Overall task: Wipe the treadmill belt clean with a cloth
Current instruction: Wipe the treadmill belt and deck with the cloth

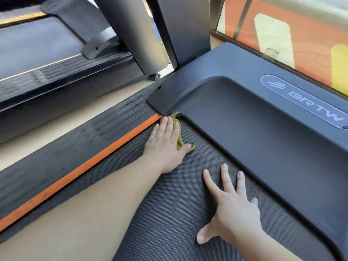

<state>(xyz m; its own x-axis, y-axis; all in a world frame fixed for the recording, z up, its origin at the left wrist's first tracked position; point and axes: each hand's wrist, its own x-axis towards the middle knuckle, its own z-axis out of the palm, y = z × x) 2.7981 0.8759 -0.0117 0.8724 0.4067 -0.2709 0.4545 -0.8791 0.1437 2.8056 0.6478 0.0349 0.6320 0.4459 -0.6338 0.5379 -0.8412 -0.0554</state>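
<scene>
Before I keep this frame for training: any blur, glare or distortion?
Head view: left hand, cloth and belt sharp; neighbouring treadmill top left smeared; window top right bright; even light, faint shadows; wide-angle bowing near edges.

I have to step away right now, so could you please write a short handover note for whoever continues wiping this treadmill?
Left hand: flat, fingers straight, pressing the yellow-green cloth onto the belt, in the corner where the orange stripe meets the motor cover.
Right hand: open, fingers spread, resting flat on the belt, holding nothing.
Done: the cloth is at work in that corner; no wiped patch stands out, so progress cannot be judged.
Left: probably the rest of the belt, working back from the cover.
</scene>
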